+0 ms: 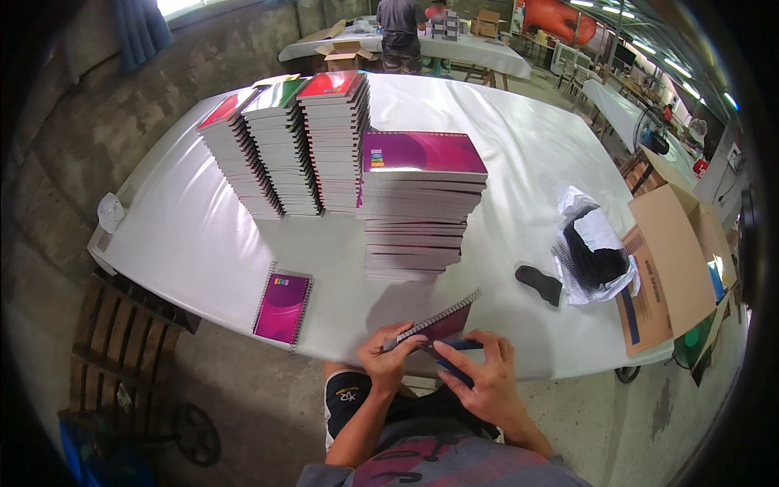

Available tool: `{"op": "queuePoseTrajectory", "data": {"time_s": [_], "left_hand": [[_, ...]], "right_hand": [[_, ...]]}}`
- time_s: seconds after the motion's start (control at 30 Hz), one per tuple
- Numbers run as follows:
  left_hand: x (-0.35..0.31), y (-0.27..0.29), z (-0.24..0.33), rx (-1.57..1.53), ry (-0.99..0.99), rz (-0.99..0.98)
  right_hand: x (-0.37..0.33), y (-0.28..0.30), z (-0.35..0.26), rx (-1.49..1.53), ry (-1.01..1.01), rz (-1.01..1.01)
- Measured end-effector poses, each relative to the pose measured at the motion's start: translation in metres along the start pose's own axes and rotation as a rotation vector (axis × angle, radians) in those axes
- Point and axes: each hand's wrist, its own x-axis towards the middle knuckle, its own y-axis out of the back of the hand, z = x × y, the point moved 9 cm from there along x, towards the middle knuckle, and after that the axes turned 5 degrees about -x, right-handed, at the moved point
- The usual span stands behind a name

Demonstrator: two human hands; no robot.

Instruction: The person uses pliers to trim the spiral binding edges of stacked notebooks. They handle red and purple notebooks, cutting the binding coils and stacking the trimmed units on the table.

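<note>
Near the table's front edge, my left hand (380, 357) grips a spiral notebook (448, 323) with a purple cover, tilted so its coiled edge faces up. My right hand (488, 375) is closed around blue-handled pliers (456, 372). The jaws of the pliers are at the near end of the coil, by my left fingers; whether they bite the wire I cannot tell. Another purple spiral notebook (282, 308) lies flat to the left. Beyond my hands rises a tall stack of purple notebooks (422, 207).
Behind to the left stand a tall red-topped stack (334, 142), a green-topped stack (282, 150) and another red-topped stack (242, 158). On the right lie a dark elongated flat object (539, 284), crumpled white wrapping (580, 215) with black material, and an open cardboard box (673, 252).
</note>
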Motion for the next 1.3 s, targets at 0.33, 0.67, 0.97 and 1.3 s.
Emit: {"op": "queuePoseTrajectory", "data": {"time_s": [0.33,0.67,0.97,1.3], "left_hand": [[0.001,-0.019,0.056,0.445,-0.379,-0.087],[-0.002,-0.020,0.065,0.542,-0.470,-0.103],[-0.011,-0.027,0.081,0.565,-0.624,-0.112],[0.006,0.072,0.084,0.302,-0.244,0.257]], "right_hand": [[-0.002,-0.004,0.002,-0.032,-0.017,-0.073],[-0.001,-0.002,-0.003,0.042,-0.033,-0.096],[-0.020,-0.034,0.010,0.839,-0.254,-0.368],[-0.045,-0.026,0.115,-0.098,-0.417,-0.166]]}}
